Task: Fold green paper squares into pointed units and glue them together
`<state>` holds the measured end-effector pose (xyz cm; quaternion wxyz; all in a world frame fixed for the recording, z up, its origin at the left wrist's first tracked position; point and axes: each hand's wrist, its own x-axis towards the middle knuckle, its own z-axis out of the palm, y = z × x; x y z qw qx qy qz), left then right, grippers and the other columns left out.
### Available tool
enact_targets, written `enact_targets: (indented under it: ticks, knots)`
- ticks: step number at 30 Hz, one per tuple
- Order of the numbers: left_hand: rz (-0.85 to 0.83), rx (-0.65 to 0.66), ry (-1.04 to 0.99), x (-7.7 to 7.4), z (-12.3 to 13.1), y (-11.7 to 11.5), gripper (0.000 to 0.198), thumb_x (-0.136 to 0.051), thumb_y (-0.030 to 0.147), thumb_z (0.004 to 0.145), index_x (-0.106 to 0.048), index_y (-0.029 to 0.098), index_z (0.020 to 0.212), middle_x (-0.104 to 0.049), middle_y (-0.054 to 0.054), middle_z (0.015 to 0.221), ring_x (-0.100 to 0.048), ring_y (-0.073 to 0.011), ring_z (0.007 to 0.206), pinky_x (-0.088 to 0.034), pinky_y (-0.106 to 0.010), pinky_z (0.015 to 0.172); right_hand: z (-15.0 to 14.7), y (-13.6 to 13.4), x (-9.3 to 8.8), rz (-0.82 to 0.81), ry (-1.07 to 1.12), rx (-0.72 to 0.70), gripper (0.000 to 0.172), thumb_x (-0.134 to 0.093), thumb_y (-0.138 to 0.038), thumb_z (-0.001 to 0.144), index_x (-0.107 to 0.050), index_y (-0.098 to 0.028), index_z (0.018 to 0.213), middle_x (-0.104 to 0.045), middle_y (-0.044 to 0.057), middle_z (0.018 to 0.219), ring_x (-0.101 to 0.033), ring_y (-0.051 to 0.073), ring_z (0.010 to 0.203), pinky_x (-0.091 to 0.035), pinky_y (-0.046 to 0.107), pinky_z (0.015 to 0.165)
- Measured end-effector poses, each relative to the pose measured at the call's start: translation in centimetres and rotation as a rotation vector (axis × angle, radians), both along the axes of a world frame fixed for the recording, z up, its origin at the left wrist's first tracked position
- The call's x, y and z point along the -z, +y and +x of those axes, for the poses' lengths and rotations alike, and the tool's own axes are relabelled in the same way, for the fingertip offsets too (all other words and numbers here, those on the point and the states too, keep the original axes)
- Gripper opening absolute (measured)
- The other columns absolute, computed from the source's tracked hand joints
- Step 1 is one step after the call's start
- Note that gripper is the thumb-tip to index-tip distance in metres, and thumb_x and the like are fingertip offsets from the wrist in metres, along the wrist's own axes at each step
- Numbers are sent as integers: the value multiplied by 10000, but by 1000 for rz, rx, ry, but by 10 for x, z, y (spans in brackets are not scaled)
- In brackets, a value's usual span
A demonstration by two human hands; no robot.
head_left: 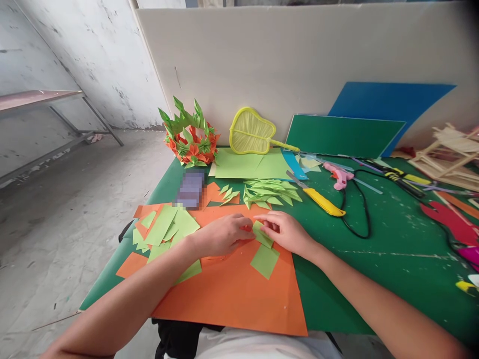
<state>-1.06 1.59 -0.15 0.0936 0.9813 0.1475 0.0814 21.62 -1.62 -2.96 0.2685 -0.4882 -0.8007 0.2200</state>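
Observation:
Both my hands meet over a large orange sheet (239, 294) on the green table (389, 259). My left hand (220, 234) and my right hand (286, 230) pinch a small light-green paper piece (262, 234) between their fingertips, partly folded. A flat green paper rectangle (265, 261) lies just below them on the orange sheet. Left of my left hand is a heap of green paper slips (164, 229). Beyond my hands lies a pile of folded green triangles (269, 193).
A green-and-orange folded paper crown (190, 137) and a yellow fan (250, 132) stand at the back by a white board. A yellow utility knife (322, 200), pink glue gun (339, 175) with black cord, blue and green sheets and wooden sticks (449, 154) lie right. Floor drops off left.

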Motion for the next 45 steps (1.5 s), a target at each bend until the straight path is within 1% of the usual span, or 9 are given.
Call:
enact_targets:
  ticks: [6,10,13,16,19,23,29,35,45]
  knots:
    - [-27,14,-22,-1,1,-1,240,-454,146,917,-649,210,1040,-607,-77,1045,-509,-188,881,-423,-284,757,-1,1,-1,-2,30,3,228,-544,-231,881,-667,-208,1071,-607,22,775,-533,136,639,-441,249,584]
    - [-43,22,-36,-2,1,0,244,-461,146,909,-640,210,1062,-617,-75,1047,-511,-188,885,-429,-288,768,-2,2,-1,19,80,2,146,-564,-227,877,-676,-218,971,-646,38,859,-568,150,715,-458,259,623]
    - [-35,27,-33,-2,1,1,239,-447,163,923,-641,208,1056,-623,-76,1043,-516,-190,876,-430,-292,757,-2,1,-1,58,80,6,104,-567,-187,875,-667,-215,864,-660,34,864,-585,161,767,-460,271,661]
    - [-15,29,-19,-1,1,1,245,-428,185,941,-644,205,1055,-618,-82,1060,-524,-194,871,-428,-303,756,-2,0,0,130,54,-11,106,-578,-155,867,-652,-213,818,-667,25,835,-585,169,788,-456,292,712]
    - [-1,17,-14,-1,1,1,248,-428,197,945,-649,209,1057,-607,-90,1063,-535,-198,882,-430,-307,760,0,0,1,207,20,-77,129,-558,-137,881,-648,-213,828,-670,23,834,-576,171,797,-449,302,736]
    - [2,-3,-2,-1,1,0,237,-452,193,933,-656,218,1051,-595,-83,1064,-541,-193,872,-433,-303,765,3,3,3,255,-35,-139,157,-522,-152,913,-651,-210,846,-664,31,839,-552,175,788,-444,303,714]
    - [1,12,-25,-2,2,0,240,-447,181,932,-661,214,1035,-583,-85,1124,-539,-193,897,-438,-304,786,5,5,3,267,-75,-199,192,-483,-178,941,-664,-201,880,-662,49,879,-552,181,827,-454,308,738]
    - [-22,15,-19,-3,2,0,254,-435,170,934,-657,210,1051,-616,-83,1079,-540,-200,909,-438,-299,791,5,5,1,261,-64,-239,227,-454,-193,958,-673,-201,896,-661,50,879,-564,172,809,-458,298,714]
    - [-19,-30,-1,-2,4,-5,241,-459,139,906,-646,209,1042,-618,-72,1117,-568,-196,921,-451,-291,775,6,5,-1,273,-141,-264,258,-421,-181,965,-670,-196,899,-654,59,892,-559,178,822,-467,303,732]
